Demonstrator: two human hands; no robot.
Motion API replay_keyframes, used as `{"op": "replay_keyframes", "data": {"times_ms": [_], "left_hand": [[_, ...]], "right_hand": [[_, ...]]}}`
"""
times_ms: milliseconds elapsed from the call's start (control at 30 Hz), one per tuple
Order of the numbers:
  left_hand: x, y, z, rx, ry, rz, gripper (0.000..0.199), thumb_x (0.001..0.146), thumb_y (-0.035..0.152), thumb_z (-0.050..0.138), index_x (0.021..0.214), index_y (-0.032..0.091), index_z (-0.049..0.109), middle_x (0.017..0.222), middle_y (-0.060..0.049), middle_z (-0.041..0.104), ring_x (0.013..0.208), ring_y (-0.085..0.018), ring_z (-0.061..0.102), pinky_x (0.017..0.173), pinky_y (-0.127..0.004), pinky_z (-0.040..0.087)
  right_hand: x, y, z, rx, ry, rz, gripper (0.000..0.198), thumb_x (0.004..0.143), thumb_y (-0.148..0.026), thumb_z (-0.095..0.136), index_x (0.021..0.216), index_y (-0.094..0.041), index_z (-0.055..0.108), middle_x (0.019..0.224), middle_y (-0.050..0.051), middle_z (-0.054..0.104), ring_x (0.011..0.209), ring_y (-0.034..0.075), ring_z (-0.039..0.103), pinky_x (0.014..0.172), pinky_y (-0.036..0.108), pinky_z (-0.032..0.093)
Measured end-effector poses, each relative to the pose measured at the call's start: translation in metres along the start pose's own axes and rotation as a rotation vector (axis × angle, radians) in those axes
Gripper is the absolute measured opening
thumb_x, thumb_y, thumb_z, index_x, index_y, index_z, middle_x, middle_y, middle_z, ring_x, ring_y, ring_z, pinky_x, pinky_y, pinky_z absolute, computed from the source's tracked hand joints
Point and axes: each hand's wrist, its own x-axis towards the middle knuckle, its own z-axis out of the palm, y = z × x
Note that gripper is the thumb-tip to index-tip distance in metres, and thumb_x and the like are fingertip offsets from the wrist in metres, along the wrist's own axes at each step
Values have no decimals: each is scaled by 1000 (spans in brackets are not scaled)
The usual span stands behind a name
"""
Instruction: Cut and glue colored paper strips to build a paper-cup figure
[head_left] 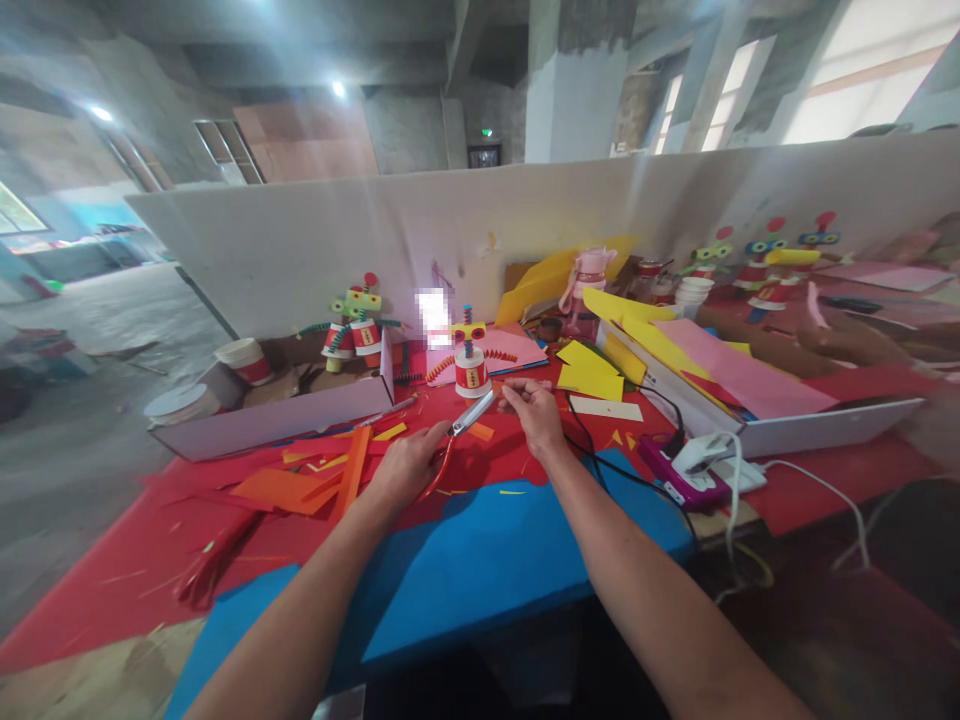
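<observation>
My left hand point(409, 466) grips red-handled scissors point(473, 412), their blades pointing up and to the right. Close to the blade tips, my right hand point(537, 418) is closed in a pinch; whatever lies between its fingertips is too small to make out. Just beyond the blades stands a paper-cup figure point(472, 374) with a yellow head, a spring-like blue neck and folded orange paper arms. Orange paper strips point(349, 470) lie to the left of my left hand. A white paper strip point(606, 408) rests to the right of my right hand.
A shallow box point(277, 425) at the left holds a cup and a ribbon roll, with finished figures point(365, 335) behind. Rightward are a paper-filled box point(825, 428), yellow sheets point(589, 370), and a purple power strip point(686, 478) with trailing cables. Blue board point(480, 560) covers the near edge.
</observation>
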Motion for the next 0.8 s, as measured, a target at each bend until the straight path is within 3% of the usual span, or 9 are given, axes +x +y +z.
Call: {"op": "replay_keyframes", "data": {"times_ms": [567, 800], "left_hand": [[1, -4, 4, -30, 18, 26, 42, 84, 13, 43, 124, 22, 52, 98, -8, 69, 88, -20, 65, 72, -26, 45], [1, -2, 2, -6, 20, 0, 39, 86, 17, 44, 123, 23, 52, 98, -8, 68, 90, -21, 65, 75, -27, 46]], "right_hand": [[0, 3, -1, 3, -6, -20, 30, 65, -44, 74, 76, -19, 63, 61, -2, 63, 57, 13, 62, 62, 29, 57], [2, 4, -3, -92, 3, -76, 28, 66, -45, 72, 74, -19, 64, 66, -2, 64, 57, 12, 60, 58, 25, 52]]}}
